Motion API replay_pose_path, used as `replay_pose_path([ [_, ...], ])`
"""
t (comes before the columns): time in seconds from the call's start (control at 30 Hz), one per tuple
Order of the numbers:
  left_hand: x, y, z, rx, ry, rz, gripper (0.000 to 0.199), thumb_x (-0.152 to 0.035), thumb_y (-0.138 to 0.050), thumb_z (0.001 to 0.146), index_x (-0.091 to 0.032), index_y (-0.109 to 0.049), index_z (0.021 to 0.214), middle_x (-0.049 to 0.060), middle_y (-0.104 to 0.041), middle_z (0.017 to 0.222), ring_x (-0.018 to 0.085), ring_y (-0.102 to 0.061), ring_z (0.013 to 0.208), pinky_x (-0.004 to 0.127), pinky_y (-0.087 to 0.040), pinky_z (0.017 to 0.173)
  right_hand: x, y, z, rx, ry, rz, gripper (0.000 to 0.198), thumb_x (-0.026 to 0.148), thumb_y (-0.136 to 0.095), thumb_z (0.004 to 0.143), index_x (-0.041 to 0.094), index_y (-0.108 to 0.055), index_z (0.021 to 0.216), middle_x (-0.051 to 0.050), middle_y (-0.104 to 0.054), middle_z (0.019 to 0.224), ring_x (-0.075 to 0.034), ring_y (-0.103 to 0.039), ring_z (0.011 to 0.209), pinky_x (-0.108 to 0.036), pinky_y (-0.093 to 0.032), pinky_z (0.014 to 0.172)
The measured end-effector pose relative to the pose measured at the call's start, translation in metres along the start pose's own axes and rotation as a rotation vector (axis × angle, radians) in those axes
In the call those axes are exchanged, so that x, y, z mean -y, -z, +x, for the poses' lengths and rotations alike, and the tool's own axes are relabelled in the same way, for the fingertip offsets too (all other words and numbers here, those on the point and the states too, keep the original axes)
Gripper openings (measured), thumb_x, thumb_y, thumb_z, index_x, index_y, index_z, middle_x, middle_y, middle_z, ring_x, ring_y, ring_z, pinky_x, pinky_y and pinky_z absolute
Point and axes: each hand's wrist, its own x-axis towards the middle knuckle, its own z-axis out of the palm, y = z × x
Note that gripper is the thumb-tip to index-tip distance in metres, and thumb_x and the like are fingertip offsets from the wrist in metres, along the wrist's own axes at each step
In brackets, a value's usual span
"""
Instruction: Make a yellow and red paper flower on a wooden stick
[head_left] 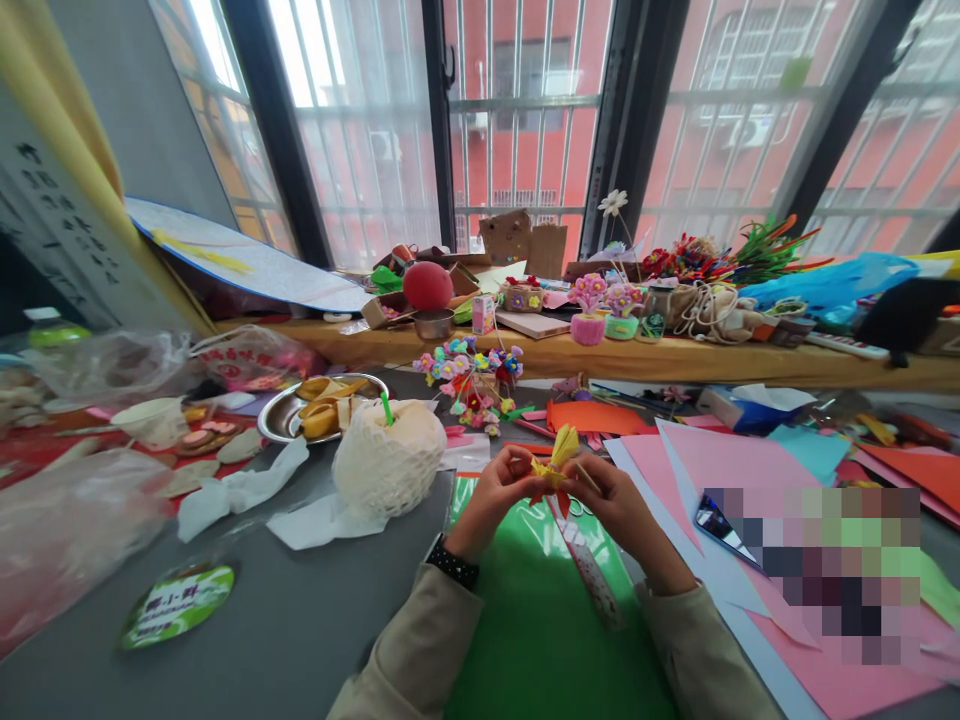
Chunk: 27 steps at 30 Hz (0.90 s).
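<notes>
Between my two hands is a small yellow and orange paper flower (561, 455), raised over a green mat (525, 600). My left hand (504, 487) pinches its left side between thumb and fingers. On the other side my right hand (604, 492) has its fingers closed on the flower's lower part; a thin pale stick (589, 478) shows at those fingers. Orange points hang below the yellow part. A patterned ruler (589, 570) lies on the mat under the hands, and part of a scissors handle (579, 507) shows beside it.
To the left stand a netted coconut (390, 460) with a green straw and a metal bowl (277, 418) with peels. Pink paper sheets (720, 460) and a phone (724, 530) lie right. Behind are a bunch of small flowers (472, 380) and a crowded wooden sill (360, 345).
</notes>
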Motion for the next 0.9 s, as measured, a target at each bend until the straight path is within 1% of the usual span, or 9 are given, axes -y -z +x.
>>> replay_pose_path([
  [0.1, 0.001, 0.000, 0.001, -0.049, -0.039, 0.026, 0.022, -0.018, -0.060, 0.064, -0.015, -0.042, 0.076, -0.002, -0.056, 0.067, 0.005, -0.050, 0.053, 0.017, -0.036, 0.051, -0.005, -0.006, 0.000, -0.072, -0.034, -0.058, 0.019, 0.035, -0.053, 0.069, 0.017, -0.051, 0.072, 0.003, -0.051, 0.059, -0.009, -0.045, 0.051, -0.020, -0.033, 0.046],
  [0.17, 0.001, -0.001, 0.001, -0.071, -0.043, 0.039, 0.021, -0.018, -0.060, 0.064, -0.014, -0.044, 0.076, -0.001, -0.057, 0.069, 0.005, -0.050, 0.055, 0.018, -0.037, 0.052, -0.008, -0.008, 0.000, -0.098, -0.031, -0.082, 0.020, 0.036, -0.054, 0.068, 0.017, -0.051, 0.074, 0.002, -0.051, 0.060, -0.009, -0.046, 0.051, -0.020, -0.034, 0.046],
  [0.37, 0.001, -0.002, 0.001, -0.129, 0.005, 0.096, 0.026, -0.021, -0.063, 0.060, -0.013, -0.051, 0.081, 0.003, -0.058, 0.077, 0.011, -0.054, 0.062, 0.022, -0.041, 0.056, -0.008, -0.007, 0.003, -0.131, 0.137, -0.119, 0.010, 0.028, -0.054, 0.069, 0.018, -0.057, 0.068, -0.001, -0.051, 0.070, -0.013, -0.050, 0.068, -0.023, -0.039, 0.061],
  [0.47, 0.000, -0.002, 0.001, -0.140, -0.003, 0.123, 0.025, -0.021, -0.063, 0.060, -0.013, -0.053, 0.081, 0.003, -0.059, 0.077, 0.011, -0.054, 0.062, 0.022, -0.041, 0.057, -0.006, -0.006, 0.003, -0.121, 0.161, -0.112, 0.008, 0.026, -0.055, 0.069, 0.019, -0.058, 0.068, -0.001, -0.052, 0.070, -0.013, -0.050, 0.070, -0.024, -0.039, 0.064],
  [0.53, -0.002, -0.002, 0.000, -0.144, -0.014, 0.134, 0.025, -0.021, -0.063, 0.059, -0.013, -0.054, 0.081, 0.002, -0.059, 0.076, 0.010, -0.054, 0.062, 0.022, -0.041, 0.057, -0.005, -0.003, 0.001, -0.091, 0.135, -0.100, 0.009, 0.027, -0.056, 0.069, 0.019, -0.058, 0.069, -0.001, -0.052, 0.071, -0.013, -0.049, 0.068, -0.023, -0.039, 0.061],
  [0.63, -0.006, 0.000, 0.000, -0.141, -0.006, 0.117, 0.026, -0.021, -0.062, 0.060, -0.014, -0.054, 0.084, 0.003, -0.060, 0.078, 0.012, -0.055, 0.067, 0.023, -0.041, 0.060, -0.005, 0.006, -0.001, -0.066, 0.039, -0.052, 0.016, 0.030, -0.056, 0.068, 0.019, -0.055, 0.080, 0.002, -0.050, 0.067, -0.008, -0.043, 0.053, -0.020, -0.035, 0.047],
  [0.7, -0.008, 0.002, -0.001, -0.127, 0.009, 0.099, 0.026, -0.020, -0.063, 0.060, -0.015, -0.055, 0.084, 0.003, -0.061, 0.080, 0.013, -0.056, 0.072, 0.024, -0.041, 0.063, -0.007, 0.013, -0.002, -0.149, 0.004, -0.007, 0.029, 0.032, -0.056, 0.068, 0.020, -0.049, 0.094, 0.003, -0.047, 0.067, -0.005, -0.037, 0.045, -0.018, -0.030, 0.039],
  [0.8, -0.011, 0.003, -0.002, -0.081, 0.040, 0.090, 0.025, -0.018, -0.064, 0.058, -0.015, -0.057, 0.082, 0.003, -0.062, 0.081, 0.014, -0.057, 0.074, 0.025, -0.041, 0.066, -0.009, 0.019, -0.002, -0.251, -0.002, 0.001, 0.046, 0.034, -0.056, 0.067, 0.022, -0.039, 0.108, 0.001, -0.049, 0.076, -0.006, -0.040, 0.048, -0.018, -0.031, 0.040],
  [0.9, -0.011, 0.003, -0.003, -0.028, 0.070, 0.101, 0.026, -0.017, -0.064, 0.057, -0.015, -0.059, 0.082, 0.004, -0.062, 0.083, 0.015, -0.057, 0.074, 0.025, -0.042, 0.065, -0.009, 0.017, -0.002, -0.172, -0.023, -0.054, 0.042, 0.036, -0.053, 0.068, 0.020, -0.043, 0.106, -0.001, -0.053, 0.078, -0.010, -0.047, 0.057, -0.020, -0.037, 0.047],
])
